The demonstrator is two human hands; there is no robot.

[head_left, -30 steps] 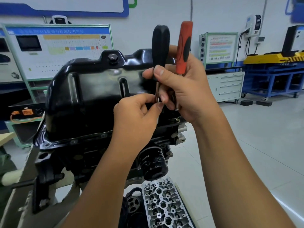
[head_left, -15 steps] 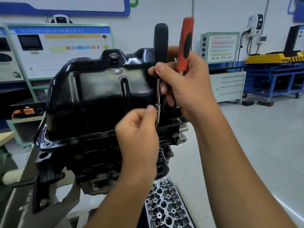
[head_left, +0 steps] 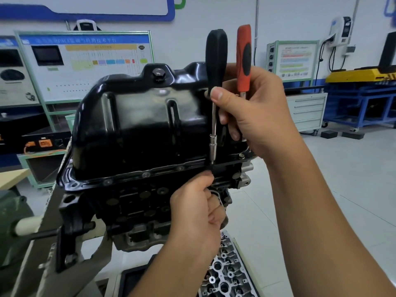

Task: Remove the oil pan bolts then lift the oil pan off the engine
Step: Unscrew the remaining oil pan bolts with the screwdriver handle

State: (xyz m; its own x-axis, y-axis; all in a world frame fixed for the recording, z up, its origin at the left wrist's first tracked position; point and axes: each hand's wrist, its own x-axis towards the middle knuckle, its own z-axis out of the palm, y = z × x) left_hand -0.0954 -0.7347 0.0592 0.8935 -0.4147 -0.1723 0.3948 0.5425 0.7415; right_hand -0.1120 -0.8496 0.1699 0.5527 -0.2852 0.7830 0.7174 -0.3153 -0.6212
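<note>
On top of the upside-down engine [head_left: 150,202] sat the big black oil pan [head_left: 137,129], its rim flat against the block. Small bolts [head_left: 146,174] showed along the near rim, and 1 drain plug [head_left: 158,73] stuck up at the top. Below, near the floor, lay a grey cylinder head [head_left: 227,273]. At the pan's right side, the right hand [head_left: 257,116] was curled around 2 tools held upright: a black-handled driver [head_left: 216,61] and a red-handled screwdriver [head_left: 243,58]. The driver's silver socket tip [head_left: 213,146] pointed down at the rim. Just under it, the left hand [head_left: 197,209] was closed in a fist; what it held, I could not tell.
</note>
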